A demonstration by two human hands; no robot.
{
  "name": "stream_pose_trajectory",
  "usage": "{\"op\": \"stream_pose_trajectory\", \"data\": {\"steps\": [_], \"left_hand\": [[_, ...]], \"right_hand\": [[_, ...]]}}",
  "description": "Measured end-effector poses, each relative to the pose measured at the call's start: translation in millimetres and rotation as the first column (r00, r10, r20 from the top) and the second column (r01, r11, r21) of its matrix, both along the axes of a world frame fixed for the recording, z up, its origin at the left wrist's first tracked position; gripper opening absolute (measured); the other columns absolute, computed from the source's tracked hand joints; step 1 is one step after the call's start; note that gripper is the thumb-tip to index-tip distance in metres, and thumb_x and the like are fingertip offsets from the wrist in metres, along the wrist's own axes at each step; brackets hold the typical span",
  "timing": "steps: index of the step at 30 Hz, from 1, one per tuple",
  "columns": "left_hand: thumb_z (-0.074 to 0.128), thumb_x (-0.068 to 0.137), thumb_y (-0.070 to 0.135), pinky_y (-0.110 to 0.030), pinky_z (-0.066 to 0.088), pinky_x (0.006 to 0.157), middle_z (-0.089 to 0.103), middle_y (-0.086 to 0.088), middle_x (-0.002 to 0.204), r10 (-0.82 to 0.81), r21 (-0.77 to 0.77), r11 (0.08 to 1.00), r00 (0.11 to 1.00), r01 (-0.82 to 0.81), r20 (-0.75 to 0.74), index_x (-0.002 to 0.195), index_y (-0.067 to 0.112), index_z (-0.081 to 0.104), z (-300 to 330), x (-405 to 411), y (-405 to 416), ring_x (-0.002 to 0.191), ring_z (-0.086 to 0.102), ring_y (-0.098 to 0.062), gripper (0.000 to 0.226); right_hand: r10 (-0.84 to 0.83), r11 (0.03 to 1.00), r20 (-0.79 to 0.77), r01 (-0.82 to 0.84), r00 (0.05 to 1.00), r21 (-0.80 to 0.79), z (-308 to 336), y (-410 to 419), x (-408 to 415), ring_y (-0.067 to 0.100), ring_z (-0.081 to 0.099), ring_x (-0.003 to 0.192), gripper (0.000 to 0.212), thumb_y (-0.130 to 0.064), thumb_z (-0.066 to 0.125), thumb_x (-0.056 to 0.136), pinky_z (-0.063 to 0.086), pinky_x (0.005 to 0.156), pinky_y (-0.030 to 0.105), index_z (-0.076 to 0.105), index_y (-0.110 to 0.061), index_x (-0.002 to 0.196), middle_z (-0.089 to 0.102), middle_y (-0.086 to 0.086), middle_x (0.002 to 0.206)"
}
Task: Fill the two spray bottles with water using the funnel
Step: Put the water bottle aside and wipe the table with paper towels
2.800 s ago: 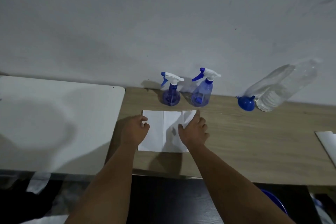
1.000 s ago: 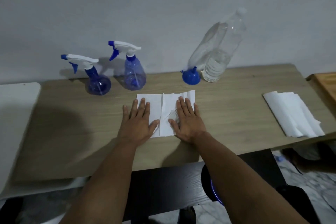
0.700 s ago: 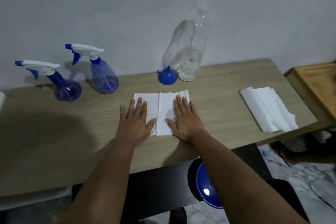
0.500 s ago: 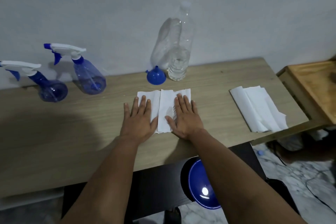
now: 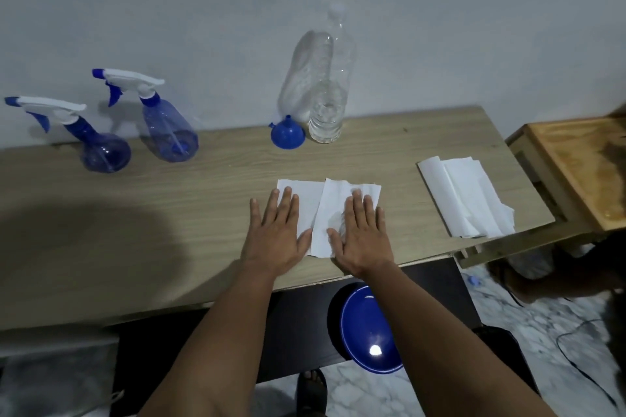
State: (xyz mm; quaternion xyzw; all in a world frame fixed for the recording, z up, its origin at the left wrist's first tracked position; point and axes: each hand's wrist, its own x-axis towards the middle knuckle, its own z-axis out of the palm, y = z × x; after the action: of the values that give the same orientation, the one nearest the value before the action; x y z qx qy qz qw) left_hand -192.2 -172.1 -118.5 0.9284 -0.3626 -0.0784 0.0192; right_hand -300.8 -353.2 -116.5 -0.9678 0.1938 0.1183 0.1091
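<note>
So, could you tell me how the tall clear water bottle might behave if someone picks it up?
The water bottle is tall and narrow, so it probably tips easily. Water seems to fill only its lower part, so it is likely light. Its thin clear wall may dent when squeezed.

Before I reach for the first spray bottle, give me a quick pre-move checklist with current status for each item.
1. Both hands free: ok. The left hand and right hand lie flat on the paper towel, holding nothing.
2. Spray bottles upright: ok. The left spray bottle and right spray bottle stand by the wall.
3. Spray heads off: not ok, both are on.
4. Funnel reachable: ok, mouth down beside the water bottle.
5. Water available: ok, the bottle is partly filled.
6. Water bottle cap loosened: cannot tell.
</note>
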Motion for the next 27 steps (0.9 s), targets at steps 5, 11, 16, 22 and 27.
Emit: {"op": "stream_pose_trajectory", "data": {"steps": [5, 11, 16, 22, 27], "left_hand": [[0.011, 0.097, 0.063, -0.067, -0.003, 0.120, -0.002, -0.006, 0.171, -0.031, 0.011, 0.999, 0.999, 0.032, -0.017, 0.162, 0.012, 0.007, 7.3, -9.4, 32.5, 0.157, -0.006, -0.026, 0.082], [0.010, 0.097, 0.065, -0.067, -0.003, 0.119, -0.002, -0.004, 0.171, -0.027, 0.009, 1.000, 0.999, 0.027, -0.024, 0.162, 0.013, 0.006, 9.8, 3.8, 98.2, 0.157, -0.005, -0.024, 0.083], [0.005, 0.097, 0.069, -0.059, 0.003, 0.123, -0.003, -0.007, 0.171, -0.028, 0.004, 1.000, 1.000, 0.028, -0.009, 0.162, 0.013, 0.001, 7.4, 36.8, 184.8, 0.157, -0.006, -0.026, 0.086], [0.002, 0.096, 0.069, -0.056, 0.006, 0.124, 0.001, -0.007, 0.171, 0.034, -0.001, 0.999, 0.999, -0.034, 0.025, 0.162, 0.012, 0.004, 4.8, 89.6, 312.2, 0.158, -0.002, -0.026, 0.087], [0.005, 0.096, 0.065, -0.056, 0.007, 0.125, 0.003, -0.011, 0.170, 0.057, 0.007, 0.998, 0.998, -0.057, 0.038, 0.161, 0.009, 0.006, 3.6, 128.3, 395.2, 0.157, 0.001, -0.028, 0.086]], "right_hand": [[-0.043, 0.999, -0.026, 0.043, 0.999, -0.002, 0.6, 42.0, -9.8, 0.030, -0.030, 0.158, 0.093, -0.069, 0.000, 0.095, -0.010, 0.131, 0.052, -0.020, -0.009, 0.164, -0.034, 0.011, 0.169], [-0.096, 0.995, 0.001, 0.096, 0.995, -0.038, -1.5, 112.9, 4.0, 0.032, -0.023, 0.160, 0.094, -0.070, -0.002, 0.095, -0.010, 0.130, 0.052, -0.015, -0.009, 0.165, -0.028, 0.013, 0.171], [-0.090, 0.996, 0.021, 0.091, 0.996, -0.024, 1.4, 203.5, 39.5, 0.034, -0.021, 0.160, 0.096, -0.069, -0.003, 0.093, -0.009, 0.131, 0.052, -0.013, -0.006, 0.165, -0.024, 0.017, 0.172], [-0.012, 0.999, 0.028, 0.013, 1.000, -0.042, 0.3, 314.1, 99.6, 0.035, -0.018, 0.161, 0.096, -0.069, 0.000, 0.094, -0.009, 0.131, 0.053, -0.009, -0.006, 0.166, -0.020, 0.017, 0.173], [0.071, 0.996, 0.032, -0.069, 0.997, -0.047, -1.7, 391.7, 151.9, 0.037, -0.014, 0.162, 0.099, -0.069, -0.001, 0.092, -0.007, 0.130, 0.055, -0.004, -0.005, 0.167, -0.014, 0.019, 0.174]]}}
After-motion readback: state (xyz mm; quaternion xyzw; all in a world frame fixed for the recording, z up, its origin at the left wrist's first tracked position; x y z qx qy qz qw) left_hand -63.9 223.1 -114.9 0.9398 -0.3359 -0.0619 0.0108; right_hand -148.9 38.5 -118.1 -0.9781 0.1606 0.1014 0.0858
